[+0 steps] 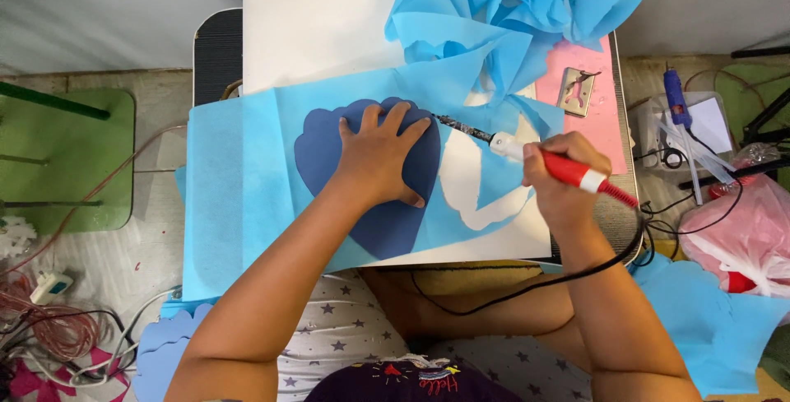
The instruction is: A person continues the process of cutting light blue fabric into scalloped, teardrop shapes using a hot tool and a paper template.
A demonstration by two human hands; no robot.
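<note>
Seen from above, over a small work board. Left hand (380,155) spread wide and flat, fingers splayed, pressing down on a dark blue scalloped cutout (329,167) shaped like a shell or heart; middle of that cutout hidden under the palm, lower tip showing below the wrist. Beneath it, a light blue fabric sheet (234,196) draped over a white board (317,27), left edge hanging past the board. Right hand (559,176) closed in a fist around a red and white hot cutting tool (572,170), just right of the left hand's fingertips. Tool's dark metal tip (465,128) angled up-left, ending at the cutout's upper right edge; exact contact point hard to make out. Black cord (527,287) trailing from the handle, looping below the right forearm. Beside the right knuckles, a curved slit in the fabric baring white. Above both hands, bunched light blue fabric (527,3), cut off by the top edge. Far right of the right hand, a blue glue gun (676,97), partly tangled among wires.
</note>
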